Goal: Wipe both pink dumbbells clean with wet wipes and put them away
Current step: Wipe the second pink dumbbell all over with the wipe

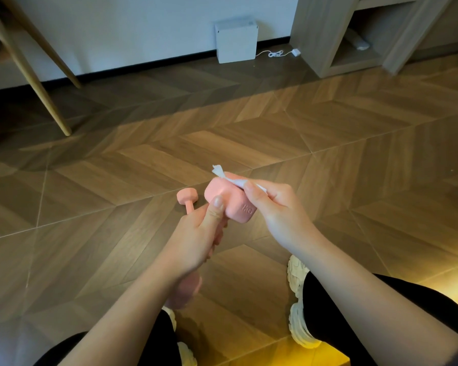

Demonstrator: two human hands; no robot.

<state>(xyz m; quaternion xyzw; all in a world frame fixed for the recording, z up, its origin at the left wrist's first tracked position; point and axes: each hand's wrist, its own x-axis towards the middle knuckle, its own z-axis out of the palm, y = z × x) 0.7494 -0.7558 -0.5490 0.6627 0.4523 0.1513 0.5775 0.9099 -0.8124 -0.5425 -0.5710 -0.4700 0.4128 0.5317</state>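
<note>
Head view: the left hand (196, 233) curls round the handle of a pink block-ended dumbbell (229, 203), its long axis running away from the person, the right hand (273, 207) pinching a white wet wipe (236, 181) onto its far head, a second pink dumbbell (187, 198) lying just beyond the left hand.

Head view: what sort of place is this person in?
Most likely a room in a home, perhaps a living room or bedroom. It has a chevron wood floor, a wooden shelf unit at the back, and slanted wooden furniture legs at the left.
</note>
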